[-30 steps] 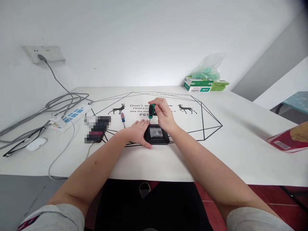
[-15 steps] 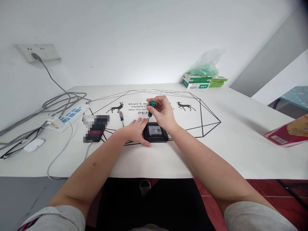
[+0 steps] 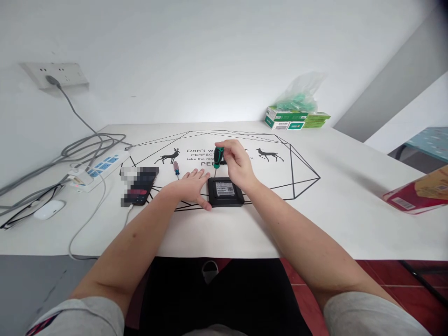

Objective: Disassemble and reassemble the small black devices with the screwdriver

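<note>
A flat black square device [image 3: 226, 199] with a white printed label lies on the table mat. My right hand [image 3: 239, 164] is closed round a green and black screwdriver [image 3: 219, 157], held nearly upright over the device's far left corner. Whether its tip sits in a screw is too small to tell. My left hand [image 3: 192, 187] lies with fingers spread at the device's left side, the thumb close to its near left corner. Just beyond that hand rests a second screwdriver [image 3: 176, 168] with a red and blue handle.
To the left are a phone [image 3: 143, 186], a power strip [image 3: 105, 168] with coiled cables, a white earbud case [image 3: 50, 210] and glasses [image 3: 31, 210]. Green boxes [image 3: 287, 115] topped by a plastic bag stand at the back right. A red package [image 3: 416, 193] is at the right edge.
My left hand has slid slightly left, so its fingers are farther off the device. The green screwdriver has tilted a little, and my right fingers have shifted on its handle.
</note>
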The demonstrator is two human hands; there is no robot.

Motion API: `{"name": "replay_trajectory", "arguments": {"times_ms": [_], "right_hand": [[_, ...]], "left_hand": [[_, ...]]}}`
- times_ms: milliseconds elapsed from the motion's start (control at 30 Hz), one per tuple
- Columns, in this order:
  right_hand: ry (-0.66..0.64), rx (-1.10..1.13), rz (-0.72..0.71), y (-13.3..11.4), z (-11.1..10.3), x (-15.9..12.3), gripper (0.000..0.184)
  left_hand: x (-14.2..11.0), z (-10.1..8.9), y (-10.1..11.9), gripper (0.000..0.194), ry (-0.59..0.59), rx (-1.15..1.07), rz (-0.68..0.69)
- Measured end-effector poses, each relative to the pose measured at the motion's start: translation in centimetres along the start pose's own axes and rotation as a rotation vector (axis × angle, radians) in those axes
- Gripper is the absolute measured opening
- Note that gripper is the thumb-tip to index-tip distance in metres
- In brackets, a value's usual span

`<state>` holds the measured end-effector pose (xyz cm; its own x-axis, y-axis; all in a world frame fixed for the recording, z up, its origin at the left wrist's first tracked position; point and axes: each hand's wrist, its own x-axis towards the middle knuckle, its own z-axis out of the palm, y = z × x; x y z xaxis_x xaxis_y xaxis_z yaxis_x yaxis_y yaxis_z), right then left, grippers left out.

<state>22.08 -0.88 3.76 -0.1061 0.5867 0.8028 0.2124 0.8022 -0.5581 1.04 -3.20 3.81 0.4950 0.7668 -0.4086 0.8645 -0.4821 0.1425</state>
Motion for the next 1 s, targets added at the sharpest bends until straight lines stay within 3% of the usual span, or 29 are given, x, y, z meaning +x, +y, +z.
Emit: {"name": "replay_trajectory", "arguments": {"times_ms": [100,200,433,567,767,900,1000], "right_hand": [[-0.029,0.075,0.133,-0.7,0.1,-0.1,0.024],[-0.024,0.122,0.234,-1.2,0.3,-0.2,0.033],[-0.038,0.232,0.281,-1.4,0.7,-0.6,0.034],[-0.079,0.185,0.212,-1.1,0.5,-0.8,0.030],[-0.003,-0.129,-0.030,-0.3,0.0,-0.4,0.037],[0.007,-0.153,-0.081,-0.3,0.0,-0.3,0.044],[-0.011,-0.112,-0.076,-0.6,0.0,-0.4,0.036]], "left_hand": [[0.1,0.0,-0.1,0.155,0.003,0.015,0.002],[0.1,0.0,-0.1,0.156,0.009,0.017,0.010],[0.1,0.0,0.0,0.153,0.001,0.017,-0.005],[0.3,0.1,-0.2,0.153,0.003,0.015,0.002],[0.3,0.2,-0.3,0.152,0.010,0.009,0.007],[0.2,0.1,-0.2,0.150,0.006,0.007,0.006],[0.1,0.0,-0.1,0.151,0.008,0.004,0.007]]}}
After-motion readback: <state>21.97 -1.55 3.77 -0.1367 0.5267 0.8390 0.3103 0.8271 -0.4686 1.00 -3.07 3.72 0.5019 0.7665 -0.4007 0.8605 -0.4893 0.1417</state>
